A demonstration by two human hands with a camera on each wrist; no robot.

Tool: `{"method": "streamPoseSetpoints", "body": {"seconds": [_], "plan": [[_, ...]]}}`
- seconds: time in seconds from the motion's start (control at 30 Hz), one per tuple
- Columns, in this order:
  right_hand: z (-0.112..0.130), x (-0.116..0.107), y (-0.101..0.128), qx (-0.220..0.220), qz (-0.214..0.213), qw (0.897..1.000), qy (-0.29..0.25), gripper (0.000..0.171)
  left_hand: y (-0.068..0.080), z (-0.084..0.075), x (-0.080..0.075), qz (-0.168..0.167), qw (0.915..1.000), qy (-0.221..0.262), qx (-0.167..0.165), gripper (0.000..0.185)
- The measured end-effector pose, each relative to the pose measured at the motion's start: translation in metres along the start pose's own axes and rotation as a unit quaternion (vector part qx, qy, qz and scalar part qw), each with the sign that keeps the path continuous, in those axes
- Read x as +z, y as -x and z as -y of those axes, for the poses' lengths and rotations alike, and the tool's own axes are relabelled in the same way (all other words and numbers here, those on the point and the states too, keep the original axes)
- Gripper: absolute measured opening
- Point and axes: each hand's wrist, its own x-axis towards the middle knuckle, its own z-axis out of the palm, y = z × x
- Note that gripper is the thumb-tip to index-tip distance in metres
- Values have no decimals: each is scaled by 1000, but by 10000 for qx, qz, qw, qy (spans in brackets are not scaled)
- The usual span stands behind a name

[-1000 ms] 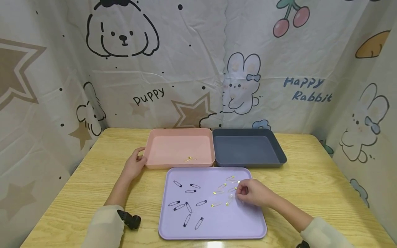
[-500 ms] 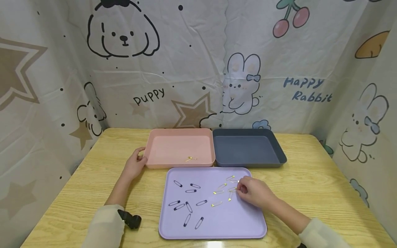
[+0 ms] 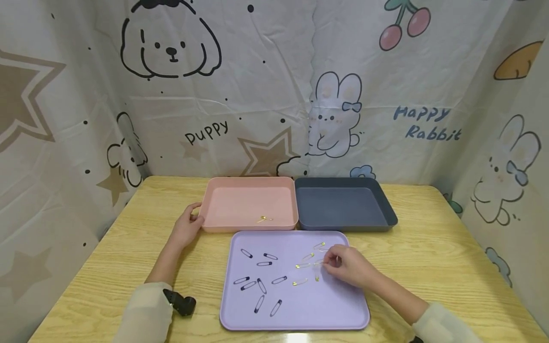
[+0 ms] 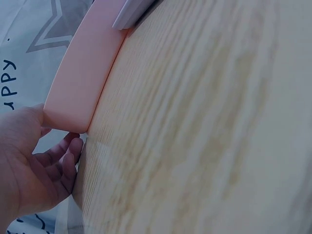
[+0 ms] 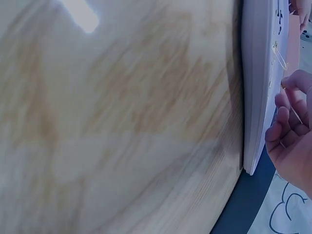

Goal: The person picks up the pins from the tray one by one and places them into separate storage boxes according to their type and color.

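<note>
Presently: gold-coloured metal safety pin [image 3: 319, 263] pinched in fingers of right hand [image 3: 350, 267], over lavender rectangular tray [image 3: 296, 315]. Fingers of left hand [image 3: 185, 227] against shallow pink rectangular tray [image 3: 242, 202]; can't tell whether gripping. Both on light wood-grain counter [image 3: 429, 247].

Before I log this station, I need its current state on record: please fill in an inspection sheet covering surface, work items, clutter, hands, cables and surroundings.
Surface: wood-grain table, bright glare at its near edge.
Work items: lilac tray with black safety pins on its left, gold safety pins on its right; more gold ones in the pink tray; dark blue tray beside it, on the right.
Clutter: nothing seen.
Hands: left hand holds the pink tray's left end; right hand appears to pinch a gold safety pin over the lilac tray.
Cables: nothing seen; a black device sits at the left wrist.
Surroundings: cartoon-printed curtain behind and at both sides.
</note>
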Motion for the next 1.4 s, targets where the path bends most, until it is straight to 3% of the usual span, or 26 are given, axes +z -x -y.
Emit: {"method": "streamPoseSetpoints", "body": {"seconds": [0.13, 0.5, 0.9, 1.4], "plan": [[4, 2, -2, -13, 30, 9988, -495, 11, -1, 0, 0, 0, 10000, 13, -15, 51], [9, 5, -4, 3, 77, 9957, -918, 9, -1, 0, 0, 21, 10000, 79, 3, 51], [10, 3, -10, 323, 206, 9943, -997, 6, -1, 1, 1, -5, 10000, 9, 22, 52], [8, -4, -21, 290, 180, 9946, -985, 4, 0, -1, -1, -4, 10000, -26, 6, 51]]}}
